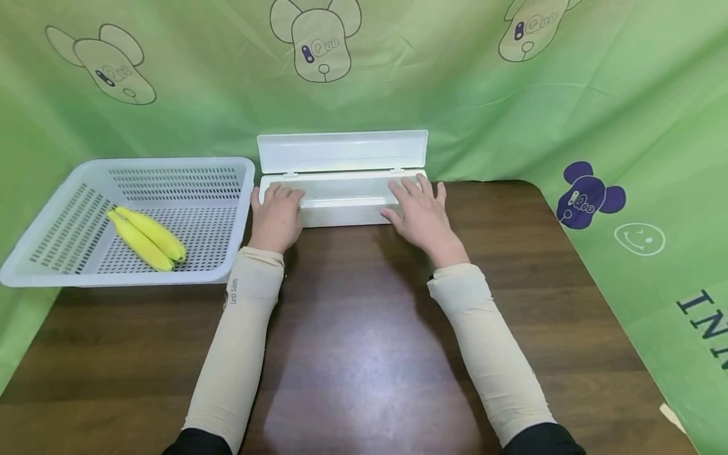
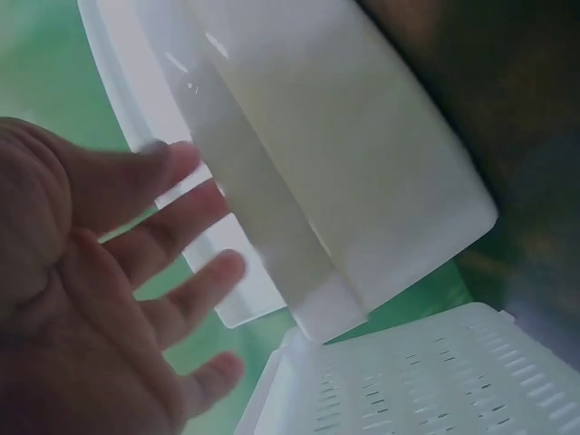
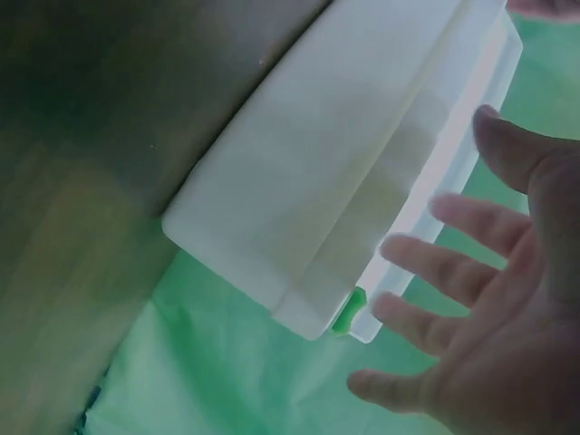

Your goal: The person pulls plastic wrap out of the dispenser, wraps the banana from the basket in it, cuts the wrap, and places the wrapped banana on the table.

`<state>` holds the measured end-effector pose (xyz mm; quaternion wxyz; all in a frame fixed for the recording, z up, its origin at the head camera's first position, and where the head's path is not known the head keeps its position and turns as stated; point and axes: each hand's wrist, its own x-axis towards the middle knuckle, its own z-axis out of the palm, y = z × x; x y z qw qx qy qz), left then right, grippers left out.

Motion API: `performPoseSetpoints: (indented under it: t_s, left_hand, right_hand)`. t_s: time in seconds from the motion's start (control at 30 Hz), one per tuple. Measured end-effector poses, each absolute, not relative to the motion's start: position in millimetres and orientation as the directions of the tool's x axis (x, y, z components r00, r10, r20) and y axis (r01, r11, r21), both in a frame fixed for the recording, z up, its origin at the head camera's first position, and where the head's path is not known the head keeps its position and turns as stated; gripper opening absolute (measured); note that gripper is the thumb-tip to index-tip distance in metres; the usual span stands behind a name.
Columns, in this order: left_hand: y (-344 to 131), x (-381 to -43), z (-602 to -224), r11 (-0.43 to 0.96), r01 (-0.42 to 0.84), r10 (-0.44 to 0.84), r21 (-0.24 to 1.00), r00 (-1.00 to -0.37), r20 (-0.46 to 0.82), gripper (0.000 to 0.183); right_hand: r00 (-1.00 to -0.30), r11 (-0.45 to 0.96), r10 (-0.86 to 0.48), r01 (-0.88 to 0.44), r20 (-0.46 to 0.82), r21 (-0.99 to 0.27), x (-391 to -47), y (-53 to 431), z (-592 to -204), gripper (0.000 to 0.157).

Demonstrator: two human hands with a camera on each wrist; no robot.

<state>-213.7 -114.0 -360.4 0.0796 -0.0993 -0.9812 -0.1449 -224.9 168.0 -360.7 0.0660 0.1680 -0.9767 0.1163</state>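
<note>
A long white box [image 1: 347,217] stands at the back of the table, its hinged lid [image 1: 342,151] raised against the green cloth. Over its left end is my left hand [image 1: 277,218], with the fingers spread. My right hand [image 1: 419,215] hovers over the right end, also with spread fingers. Neither hand holds anything. In the left wrist view the box's front wall [image 2: 353,154] lies beyond the loosely extended fingers. In the right wrist view the fingers of the right hand [image 3: 489,290] are apart, near the box rim. Whether any fingertip touches the box I cannot tell.
A pale perforated plastic basket [image 1: 153,278] stands left of the box, with yellow bananas [image 1: 146,239] inside. The dark wooden table [image 1: 352,354] extends in front of the box. Green printed cloth [image 1: 472,114] hangs behind and along the right side.
</note>
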Motion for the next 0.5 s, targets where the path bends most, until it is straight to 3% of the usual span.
performPoseSetpoints:
  t_s: [0.3, 0.5]
  left_hand:
    - [-115, -223, -355, 0.944, 0.133, 0.101, 0.301, -0.988, 0.120, 0.035]
    - [-118, -233, -352, 0.927, 0.116, 0.070, 0.357, -0.988, 0.138, 0.025]
  right_hand:
    - [-0.933, 0.911, -0.342, -0.358, 0.113, -0.204, -244, 172, -365, 0.031]
    - [-0.931, 0.899, -0.357, -0.363, 0.069, -0.244, -255, 176, -357, 0.026]
